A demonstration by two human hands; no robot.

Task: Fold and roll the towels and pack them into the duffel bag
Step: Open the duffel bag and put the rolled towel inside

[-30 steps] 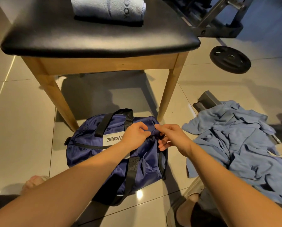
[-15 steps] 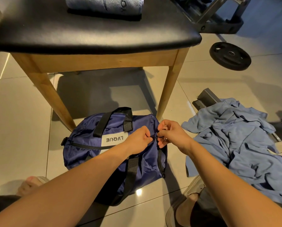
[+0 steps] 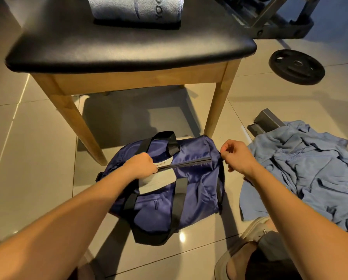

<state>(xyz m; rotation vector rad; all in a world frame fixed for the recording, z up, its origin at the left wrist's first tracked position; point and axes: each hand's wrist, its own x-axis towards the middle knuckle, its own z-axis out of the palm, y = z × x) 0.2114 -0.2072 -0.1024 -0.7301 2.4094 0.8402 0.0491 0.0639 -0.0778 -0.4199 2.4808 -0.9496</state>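
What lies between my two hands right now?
The zipper of the duffel bag, stretched between the left hand and the right hand; the head view shows it.

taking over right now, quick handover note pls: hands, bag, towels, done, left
Left hand grips the zip near the middle of the duffel bag.
Right hand pinches the bag's end, pulling the zip line taut.
The bag lies on the floor by the stool; no towel shows in it.
Done: one folded towel on the stool seat.
Left: open the bag, then fold, roll and pack the crumpled towels on the floor right of it.
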